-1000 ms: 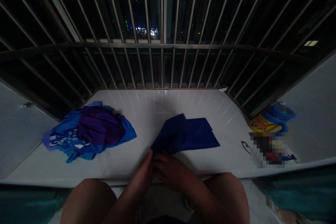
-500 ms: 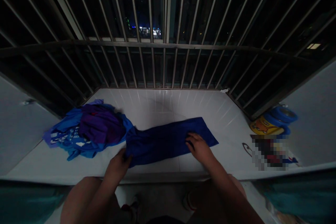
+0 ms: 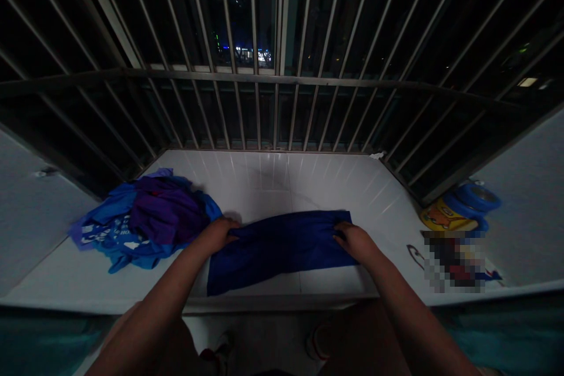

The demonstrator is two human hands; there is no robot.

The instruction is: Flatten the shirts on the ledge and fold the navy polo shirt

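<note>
Left hand [image 3: 220, 233] and right hand [image 3: 358, 242] are pinching opposite ends of the cloth [image 3: 282, 249], lower middle of frame, prob just keeping it flat.

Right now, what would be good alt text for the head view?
A person's left hand and right hand touch a dark blue cloth near its opposite ends, on a white ledge. A heap of blue and purple fabric lies left, a blue-and-yellow container right; metal bars stand behind.
</note>
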